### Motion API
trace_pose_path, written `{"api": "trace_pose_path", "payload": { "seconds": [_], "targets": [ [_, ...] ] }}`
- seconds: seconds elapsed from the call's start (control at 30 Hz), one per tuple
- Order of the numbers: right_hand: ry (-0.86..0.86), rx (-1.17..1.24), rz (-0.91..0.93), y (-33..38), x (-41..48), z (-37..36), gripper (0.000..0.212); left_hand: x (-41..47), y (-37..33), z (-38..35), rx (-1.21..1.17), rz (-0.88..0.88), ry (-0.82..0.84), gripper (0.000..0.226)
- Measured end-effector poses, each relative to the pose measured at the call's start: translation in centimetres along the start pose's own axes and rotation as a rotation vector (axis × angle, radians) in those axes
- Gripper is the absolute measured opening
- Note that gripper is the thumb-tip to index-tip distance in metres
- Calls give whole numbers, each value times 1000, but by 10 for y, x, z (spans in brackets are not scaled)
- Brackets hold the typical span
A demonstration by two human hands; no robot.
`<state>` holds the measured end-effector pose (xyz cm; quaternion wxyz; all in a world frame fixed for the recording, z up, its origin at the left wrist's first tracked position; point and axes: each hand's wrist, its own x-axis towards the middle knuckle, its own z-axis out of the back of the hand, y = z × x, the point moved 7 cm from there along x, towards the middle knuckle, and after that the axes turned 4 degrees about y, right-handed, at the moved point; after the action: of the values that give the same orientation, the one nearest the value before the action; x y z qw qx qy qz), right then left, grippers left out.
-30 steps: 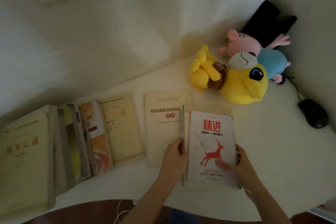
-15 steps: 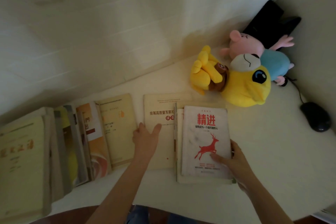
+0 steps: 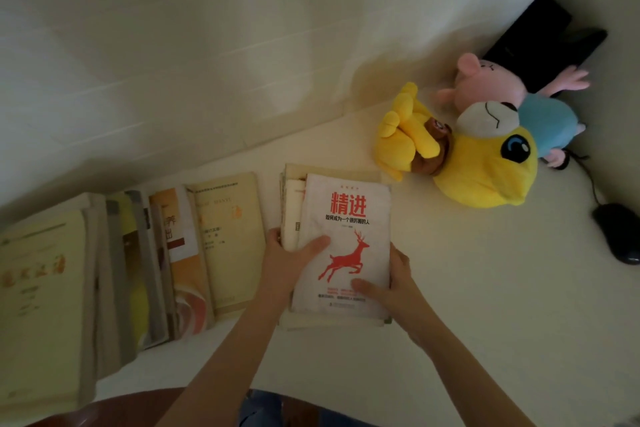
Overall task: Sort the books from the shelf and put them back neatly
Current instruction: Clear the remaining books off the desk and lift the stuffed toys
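Note:
A small stack of books lies flat on the white surface, topped by a white book with a red deer (image 3: 349, 218) on its cover. My left hand (image 3: 289, 262) grips the stack's left edge, thumb lying across the top cover. My right hand (image 3: 391, 284) grips the right edge, thumb on the cover near its lower part. To the left, several books lean in an overlapping row: a cream book (image 3: 230, 236) nearest the stack, an orange-and-white book (image 3: 180, 246), grey-spined ones, and a large yellow-green book (image 3: 38, 288) at the far left.
A yellow plush toy (image 3: 478, 166) and a pink-and-blue plush pig (image 3: 512, 94) lie against the wall at the back right, in front of a black object (image 3: 533, 35). A black computer mouse (image 3: 618, 232) with its cable sits at the right edge. A dark rounded edge (image 3: 114, 409) shows below.
My left hand came back from the cream paperback to the stack's left edge. That paperback no longer lies apart; the stack now sits over where it was, closer to the leaning row.

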<state>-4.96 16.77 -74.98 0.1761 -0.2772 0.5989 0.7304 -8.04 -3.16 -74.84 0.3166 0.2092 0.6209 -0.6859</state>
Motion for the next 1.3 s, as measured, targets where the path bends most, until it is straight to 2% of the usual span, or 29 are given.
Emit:
{"api": "trace_pose_path", "payload": {
  "seconds": [0.17, 0.2, 0.27, 0.33, 0.43, 0.53, 0.67, 0.73, 0.87, 0.97, 1.03, 1.1, 1.17, 1.23, 1.3],
  "targets": [
    [47, 274, -46, 25, 7, 11, 110, -30, -9, 4, -43, -137, 64, 58],
    [107, 302, -41, 34, 7, 13, 103, -36, -11, 3, -38, -175, 89, 57],
    [204, 285, 38, 52, -1, 14, 73, -46, -16, 3, 10, -245, 128, 56],
    [129, 277, 121, 61, -14, 23, 52, -51, -22, 4, 33, -302, 168, 60],
    [-41, 171, 231, 63, -34, 33, 40, -54, -31, 7, 91, -361, 241, 73],
    [-57, 50, 258, 53, -42, 31, 53, -55, -29, 5, 191, -407, 327, 69],
    [-20, 26, 220, 42, -39, 31, 93, -59, -32, 8, 201, -444, 347, 71],
    [-38, -33, 211, 41, -40, 31, 97, -61, -34, 7, 196, -471, 331, 73],
    [-116, -65, 281, 51, -40, 25, 68, -63, -35, 4, 174, -454, 302, 77],
    [-115, -31, 284, 51, -35, 22, 82, -56, -43, 5, 137, -473, 284, 76],
    [-129, -29, 277, 50, -31, 27, 95, -50, -50, 2, 99, -462, 300, 86],
    [-161, -22, 272, 56, -28, 34, 94, -47, -59, -2, 85, -431, 319, 91],
    [-113, 10, 206, 61, -26, 34, 96, -45, -66, -6, 89, -366, 329, 86],
    [-39, 69, 121, 61, -24, 29, 87, -44, -65, -5, 109, -272, 297, 81],
    [-40, 85, 0, 48, -22, 27, 75, -40, -51, -1, 148, -183, 270, 74]
  ]
}}
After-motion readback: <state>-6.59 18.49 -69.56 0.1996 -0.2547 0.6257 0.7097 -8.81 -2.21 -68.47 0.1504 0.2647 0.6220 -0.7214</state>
